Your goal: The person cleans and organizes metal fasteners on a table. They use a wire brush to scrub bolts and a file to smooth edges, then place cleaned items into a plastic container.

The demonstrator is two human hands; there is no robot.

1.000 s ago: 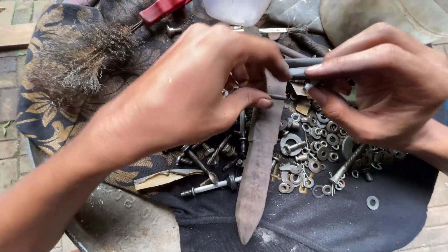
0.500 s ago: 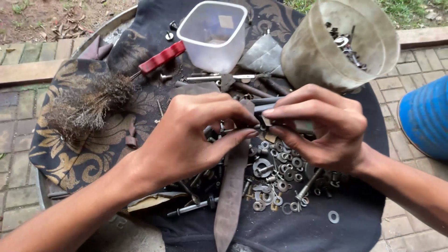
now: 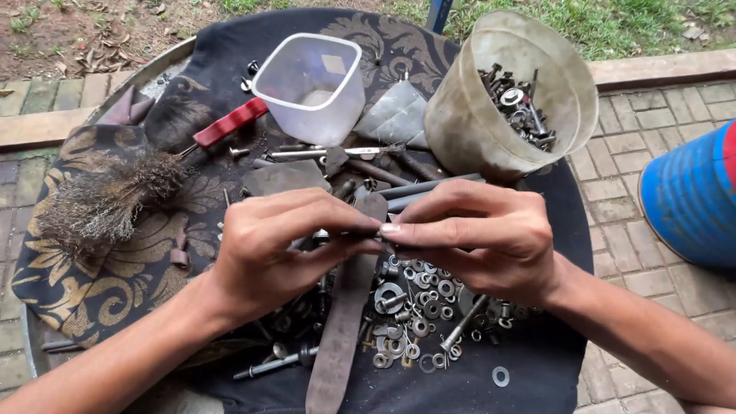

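Both hands lifted off the washer pile (image 3: 418,307) since earlier — left hand (image 3: 280,253) & right hand (image 3: 479,238) pinched shut on small bolt (image 3: 360,239) just above it; keep fingertips tight, turn slow.

One label only — a small pale square sticker (image 3: 333,64) on the clear tub (image 3: 310,88) — no signs or screens.

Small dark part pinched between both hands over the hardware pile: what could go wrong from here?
1. The part sits only at the fingertips of the left hand and right hand; if the grip slips, it would likely drop into the loose washers and nuts and be hard to find.
2. The tipped tub lies on its side with bolts near its mouth; a nudge could spill them.
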